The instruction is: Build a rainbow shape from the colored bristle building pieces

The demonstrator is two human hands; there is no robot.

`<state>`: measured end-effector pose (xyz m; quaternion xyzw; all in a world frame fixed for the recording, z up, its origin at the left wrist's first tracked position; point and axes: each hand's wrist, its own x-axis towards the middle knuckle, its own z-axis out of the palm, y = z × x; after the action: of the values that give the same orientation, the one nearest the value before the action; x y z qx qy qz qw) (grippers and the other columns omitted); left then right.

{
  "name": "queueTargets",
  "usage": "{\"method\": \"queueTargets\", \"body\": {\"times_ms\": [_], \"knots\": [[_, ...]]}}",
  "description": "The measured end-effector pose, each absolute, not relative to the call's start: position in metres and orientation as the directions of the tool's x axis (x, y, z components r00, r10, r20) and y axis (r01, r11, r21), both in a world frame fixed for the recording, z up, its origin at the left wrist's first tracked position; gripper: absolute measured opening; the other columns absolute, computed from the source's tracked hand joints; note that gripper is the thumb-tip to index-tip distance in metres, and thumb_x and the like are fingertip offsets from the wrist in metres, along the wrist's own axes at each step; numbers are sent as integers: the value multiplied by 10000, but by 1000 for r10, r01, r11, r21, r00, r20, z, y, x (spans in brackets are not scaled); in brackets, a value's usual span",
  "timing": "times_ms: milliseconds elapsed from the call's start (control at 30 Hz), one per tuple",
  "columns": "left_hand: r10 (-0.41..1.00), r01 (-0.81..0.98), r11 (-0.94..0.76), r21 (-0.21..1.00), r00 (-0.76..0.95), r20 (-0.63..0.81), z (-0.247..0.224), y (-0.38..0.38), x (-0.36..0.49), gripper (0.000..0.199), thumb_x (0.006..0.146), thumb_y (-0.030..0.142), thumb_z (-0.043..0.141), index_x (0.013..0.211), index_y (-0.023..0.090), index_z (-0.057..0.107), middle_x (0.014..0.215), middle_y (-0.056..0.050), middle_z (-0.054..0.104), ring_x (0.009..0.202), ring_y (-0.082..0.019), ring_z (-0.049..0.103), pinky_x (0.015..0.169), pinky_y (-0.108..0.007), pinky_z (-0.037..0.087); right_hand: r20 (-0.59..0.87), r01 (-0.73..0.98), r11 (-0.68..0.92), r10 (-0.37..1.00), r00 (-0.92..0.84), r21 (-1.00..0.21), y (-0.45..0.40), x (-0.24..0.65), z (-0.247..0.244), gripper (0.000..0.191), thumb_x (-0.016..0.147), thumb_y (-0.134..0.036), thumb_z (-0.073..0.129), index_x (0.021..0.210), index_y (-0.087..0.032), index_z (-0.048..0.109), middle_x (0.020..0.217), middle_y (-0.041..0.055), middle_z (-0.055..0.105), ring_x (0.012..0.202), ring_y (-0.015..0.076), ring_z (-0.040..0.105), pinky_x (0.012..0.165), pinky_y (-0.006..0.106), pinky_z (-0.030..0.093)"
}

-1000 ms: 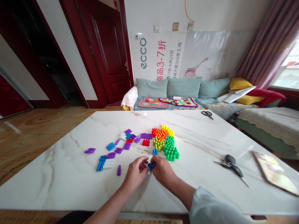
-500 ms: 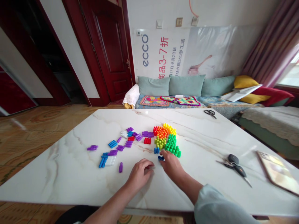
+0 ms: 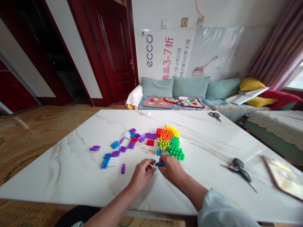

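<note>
Dark blue pieces [image 3: 160, 164] are pinched in the fingers of my right hand [image 3: 172, 167], just above the table. My left hand [image 3: 142, 171] is close by on the left, fingers curved and apart with nothing between them. Beyond my right hand stand green pieces [image 3: 174, 145], yellow-green pieces [image 3: 163, 144], orange pieces [image 3: 165, 134] and yellow pieces [image 3: 173, 130], grouped together. Two small blue pieces [image 3: 159, 152] stand at the group's near edge. Red pieces [image 3: 150, 142] lie to its left. A single purple piece [image 3: 123, 168] lies left of my left hand.
On the left of the marble table [image 3: 78, 176] lie purple pieces [image 3: 95, 148], blue pieces [image 3: 115, 144] and white pieces [image 3: 113, 161]. Scissors with keys [image 3: 241, 171] and a phone [image 3: 282, 176] lie at the right. Other scissors [image 3: 215, 116] rest near the far edge.
My right hand has closed on the dark blue pieces and drawn them slightly toward me and left, near my left hand. The camera view has shifted a little.
</note>
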<state>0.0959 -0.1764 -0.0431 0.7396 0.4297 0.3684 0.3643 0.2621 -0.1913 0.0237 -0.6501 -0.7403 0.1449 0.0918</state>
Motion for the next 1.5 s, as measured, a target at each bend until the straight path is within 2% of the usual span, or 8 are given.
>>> {"method": "queueTargets", "body": {"times_ms": [233, 433, 600, 767, 1067, 1200, 1367, 1500], "knots": [[855, 443, -460, 770, 454, 250, -40, -181, 97, 241, 764, 101, 567, 953, 200, 677, 953, -60, 655, 886, -189, 609, 811, -292, 487, -103, 989, 54, 992, -69, -138, -184, 271, 14, 185, 805, -98, 518, 899, -169, 661, 942, 92, 690, 872, 211, 657, 662, 268, 401], [848, 432, -464, 773, 469, 247, -36, -183, 96, 246, 752, 88, 576, 937, 206, 689, 964, -60, 653, 920, -195, 612, 837, -299, 482, -28, 989, -34, 999, 31, -147, -188, 270, 28, 251, 820, -194, 619, 1065, -164, 574, 1005, 93, 674, 870, 207, 657, 649, 267, 409], [842, 403, -464, 789, 476, 252, -35, -183, 95, 268, 735, 63, 562, 930, 205, 680, 964, -55, 649, 895, -183, 613, 837, -299, 484, -42, 981, 88, 994, -97, -174, -207, 258, 29, 99, 826, -219, 590, 905, -187, 642, 972, 69, 657, 830, 201, 658, 641, 272, 419], [842, 414, -463, 784, 482, 243, -34, -184, 95, 253, 732, 55, 562, 891, 210, 684, 963, -54, 649, 949, -197, 612, 872, -299, 472, -77, 977, 146, 984, -160, -153, -209, 252, 18, 186, 796, -93, 526, 917, -158, 652, 1035, 103, 625, 869, 196, 650, 673, 266, 449], [840, 439, -474, 763, 485, 243, -33, -183, 96, 238, 750, 69, 555, 895, 201, 689, 933, -55, 657, 916, -195, 614, 836, -292, 482, -147, 993, -27, 989, 10, -116, -193, 263, 20, 433, 860, -164, 514, 1290, -117, 492, 953, 151, 705, 887, 277, 680, 698, 332, 473], [857, 429, -456, 779, 447, 256, -37, -182, 96, 317, 777, 80, 532, 1040, 205, 656, 994, -58, 648, 851, -173, 609, 800, -287, 495, -187, 994, 37, 981, -56, -103, -204, 260, 16, 550, 838, -180, 559, 1373, -130, 442, 1021, 181, 691, 968, 305, 657, 759, 365, 473], [866, 393, -442, 806, 421, 269, -47, -181, 96, 415, 762, 73, 556, 1147, 224, 600, 1035, -51, 630, 833, -162, 600, 803, -299, 503, -167, 982, 121, 975, -144, -143, -213, 251, 20, 365, 838, -220, 564, 1202, -224, 590, 1003, 117, 673, 915, 256, 661, 734, 321, 469], [866, 406, -445, 798, 421, 269, -50, -179, 97, 432, 745, 28, 526, 1122, 221, 609, 1033, -52, 624, 864, -168, 599, 815, -299, 501, -93, 968, 106, 987, -129, -226, -205, 248, 17, 236, 821, -207, 591, 1054, -182, 621, 1164, 112, 576, 915, 200, 647, 724, 266, 459]]}}
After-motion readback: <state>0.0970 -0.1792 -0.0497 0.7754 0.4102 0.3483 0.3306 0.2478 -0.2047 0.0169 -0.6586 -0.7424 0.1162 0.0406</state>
